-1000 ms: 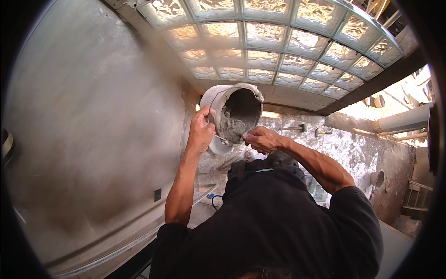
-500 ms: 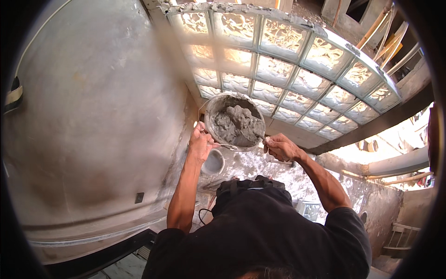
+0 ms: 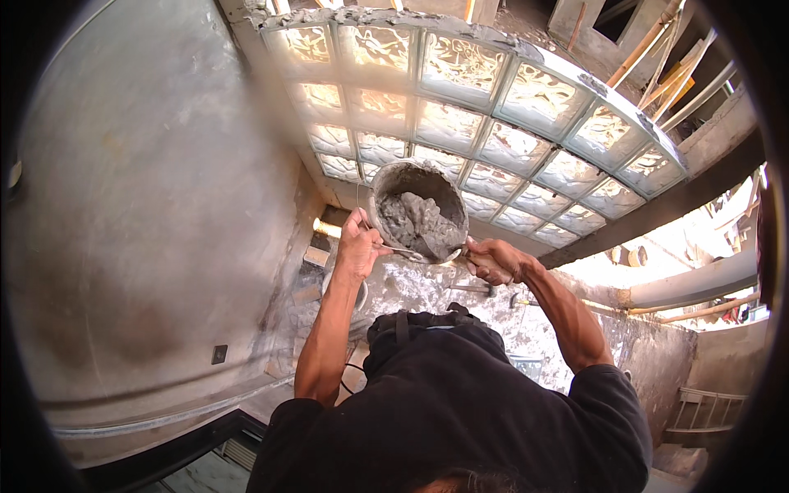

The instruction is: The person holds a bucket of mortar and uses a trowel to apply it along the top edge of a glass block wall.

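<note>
A bucket (image 3: 449, 195) coated in grey hangs in front of me, its mouth tipped toward me. Wet grey mortar (image 3: 411, 215) lies heaped inside. My left hand (image 3: 358, 248) is closed on the bucket at its lower left rim, with the thin wire handle by the fingers. At the opposite side my right hand (image 3: 496, 261) wraps round the handle of what looks like a trowel (image 3: 445, 240). Its blade dips into the mortar by the lower right rim, and mortar hides much of it.
A curved glass-block panel (image 3: 450, 69) stands ahead, beside a grey plastered wall (image 3: 148, 172) on the left. Below, my left forearm partly covers a second bucket (image 3: 362, 294). A hammer (image 3: 486, 289) lies on the mortar-splashed floor. Poles (image 3: 649, 49) lean at the upper right.
The view has shifted, so the wall and glass blocks sit further left. More of the bucket's inner wall shows, and the trowel blade lies deeper across the mortar. Both hands keep their grip.
</note>
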`<action>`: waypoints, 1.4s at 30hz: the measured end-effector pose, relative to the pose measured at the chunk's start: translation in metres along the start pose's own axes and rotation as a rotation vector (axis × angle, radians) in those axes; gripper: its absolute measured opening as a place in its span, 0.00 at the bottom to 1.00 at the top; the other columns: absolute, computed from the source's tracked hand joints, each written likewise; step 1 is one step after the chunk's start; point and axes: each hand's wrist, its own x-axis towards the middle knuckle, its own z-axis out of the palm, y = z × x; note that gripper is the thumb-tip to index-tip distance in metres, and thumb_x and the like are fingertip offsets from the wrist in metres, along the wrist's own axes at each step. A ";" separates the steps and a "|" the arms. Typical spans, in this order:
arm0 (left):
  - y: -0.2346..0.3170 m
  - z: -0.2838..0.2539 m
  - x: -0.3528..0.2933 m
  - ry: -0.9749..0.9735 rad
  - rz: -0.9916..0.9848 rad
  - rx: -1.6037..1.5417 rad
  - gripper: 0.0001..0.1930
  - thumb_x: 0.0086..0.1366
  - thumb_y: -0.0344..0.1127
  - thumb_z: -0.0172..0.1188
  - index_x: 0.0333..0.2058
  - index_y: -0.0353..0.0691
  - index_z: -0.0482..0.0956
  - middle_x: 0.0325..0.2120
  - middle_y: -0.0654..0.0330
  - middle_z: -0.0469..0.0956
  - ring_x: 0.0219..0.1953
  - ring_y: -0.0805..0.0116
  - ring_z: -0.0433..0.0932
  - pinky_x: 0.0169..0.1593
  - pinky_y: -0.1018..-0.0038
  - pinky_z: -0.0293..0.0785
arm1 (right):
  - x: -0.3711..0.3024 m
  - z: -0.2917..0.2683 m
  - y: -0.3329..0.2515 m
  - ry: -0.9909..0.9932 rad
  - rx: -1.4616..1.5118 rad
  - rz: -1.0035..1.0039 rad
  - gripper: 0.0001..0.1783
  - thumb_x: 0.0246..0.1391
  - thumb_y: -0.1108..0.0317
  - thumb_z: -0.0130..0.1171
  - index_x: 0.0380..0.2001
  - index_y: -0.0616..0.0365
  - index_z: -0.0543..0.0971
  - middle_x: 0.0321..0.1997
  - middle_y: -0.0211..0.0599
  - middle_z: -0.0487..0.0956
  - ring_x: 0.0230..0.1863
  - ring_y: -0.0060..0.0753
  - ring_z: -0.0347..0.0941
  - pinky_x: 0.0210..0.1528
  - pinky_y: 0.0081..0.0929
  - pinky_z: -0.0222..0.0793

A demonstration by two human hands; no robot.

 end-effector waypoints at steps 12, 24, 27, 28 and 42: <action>-0.004 0.020 0.012 -0.023 -0.002 -0.001 0.15 0.52 0.18 0.44 0.33 0.49 0.64 0.24 0.65 0.70 0.22 0.71 0.70 0.25 0.60 0.78 | -0.046 -0.003 -0.021 0.167 -0.100 -0.327 0.31 0.67 0.41 0.39 0.27 0.59 0.73 0.16 0.24 0.68 0.09 0.14 0.59 0.08 0.15 0.53; -0.019 0.004 0.012 0.003 -0.061 -0.002 0.13 0.54 0.18 0.45 0.33 0.47 0.64 0.22 0.61 0.69 0.20 0.66 0.72 0.27 0.50 0.80 | -0.088 -0.020 -0.138 1.124 -0.338 -1.149 0.16 0.53 0.65 0.48 0.39 0.66 0.76 0.25 0.41 0.73 0.24 0.37 0.70 0.30 0.35 0.69; -0.024 -0.001 0.011 0.043 -0.090 0.017 0.12 0.55 0.19 0.44 0.32 0.48 0.65 0.22 0.62 0.68 0.21 0.67 0.70 0.27 0.51 0.80 | -0.069 -0.047 -0.162 1.599 -0.620 -1.278 0.16 0.53 0.66 0.50 0.40 0.68 0.76 0.29 0.52 0.75 0.31 0.53 0.73 0.39 0.43 0.70; -0.026 -0.002 0.012 0.038 -0.088 0.019 0.12 0.55 0.19 0.44 0.32 0.48 0.65 0.22 0.62 0.68 0.21 0.67 0.70 0.27 0.51 0.80 | -0.060 -0.058 -0.169 1.751 -0.693 -1.344 0.17 0.53 0.66 0.50 0.41 0.69 0.75 0.32 0.58 0.75 0.35 0.59 0.73 0.44 0.46 0.69; -0.031 -0.036 -0.003 0.188 -0.133 0.068 0.15 0.56 0.19 0.43 0.39 0.45 0.69 0.27 0.60 0.70 0.24 0.66 0.71 0.30 0.50 0.81 | 0.000 -0.076 -0.158 1.909 -0.864 -1.107 0.31 0.57 0.73 0.49 0.64 0.71 0.61 0.43 0.57 0.67 0.44 0.57 0.64 0.51 0.48 0.61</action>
